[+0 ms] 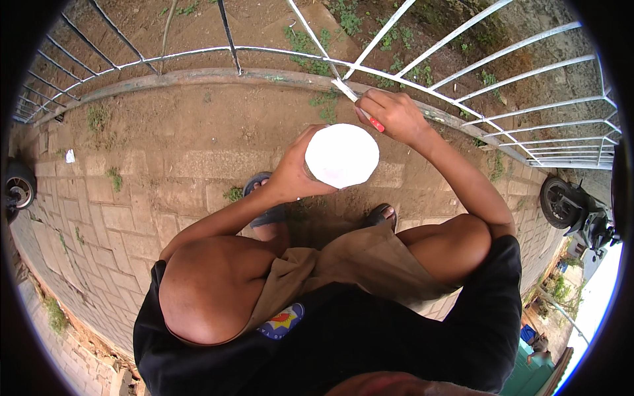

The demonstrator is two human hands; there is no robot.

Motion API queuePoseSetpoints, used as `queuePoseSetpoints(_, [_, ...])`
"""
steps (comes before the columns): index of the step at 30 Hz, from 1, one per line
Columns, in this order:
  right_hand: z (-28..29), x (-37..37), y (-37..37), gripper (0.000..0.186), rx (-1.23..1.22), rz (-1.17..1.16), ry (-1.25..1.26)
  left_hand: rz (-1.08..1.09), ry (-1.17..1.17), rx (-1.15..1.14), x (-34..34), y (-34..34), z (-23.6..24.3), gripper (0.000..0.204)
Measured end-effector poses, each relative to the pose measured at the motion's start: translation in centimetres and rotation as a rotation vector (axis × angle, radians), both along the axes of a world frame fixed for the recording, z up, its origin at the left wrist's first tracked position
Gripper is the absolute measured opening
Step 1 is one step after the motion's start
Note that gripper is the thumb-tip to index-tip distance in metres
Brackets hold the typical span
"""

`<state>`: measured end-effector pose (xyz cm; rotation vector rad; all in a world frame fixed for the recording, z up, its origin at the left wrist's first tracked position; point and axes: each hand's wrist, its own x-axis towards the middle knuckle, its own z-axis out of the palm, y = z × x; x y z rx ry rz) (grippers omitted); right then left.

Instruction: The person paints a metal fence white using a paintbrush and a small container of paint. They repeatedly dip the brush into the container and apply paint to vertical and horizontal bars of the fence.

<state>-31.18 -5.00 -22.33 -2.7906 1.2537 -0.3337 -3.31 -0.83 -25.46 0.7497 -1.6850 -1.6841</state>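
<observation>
My left hand (297, 168) wraps round a round container (341, 156) whose top is bright white, like paint filling it. My right hand (389, 115) grips a brush (375, 123) with a red handle and white-coated upper end, angled up and left above the container. The brush tip lies at or just by the lower part of the metal fence (409, 84), where a diagonal bar meets the white rail; whether it touches is hard to tell.
Low kerb (191, 76) under the fence, soil and weeds beyond. Paved ground (119, 231) with dirt and tufts surrounds my sandalled feet. A scooter (574, 211) stands at right, a wheel (18, 185) at far left. A white scrap (70, 156) lies left.
</observation>
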Motion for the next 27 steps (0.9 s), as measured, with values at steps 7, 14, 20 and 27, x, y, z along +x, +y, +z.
queuePoseSetpoints(7, [4.8, -2.6, 0.9, 0.012, 0.088, -0.215, -0.282, 0.022, 0.029, -0.016, 0.9, -0.9, -0.6, 0.09])
queuePoseSetpoints(14, [-6.2, 2.1, 5.6, 0.015, 0.21, -1.084, -1.259, 0.257, -0.238, 0.082, 2.9, -5.0, -0.2, 0.08])
queuePoseSetpoints(20, [-10.4, 11.3, 5.4, 0.017, 0.01, -1.263, -1.87, 0.471, -0.195, -0.068, 3.8, -8.2, 0.8, 0.082])
queuePoseSetpoints(27, [-8.9, 8.8, 3.8, 0.018, -0.282, -1.348, -1.876, 0.571, 0.068, -0.005, 5.3, -8.3, -0.2, 0.082])
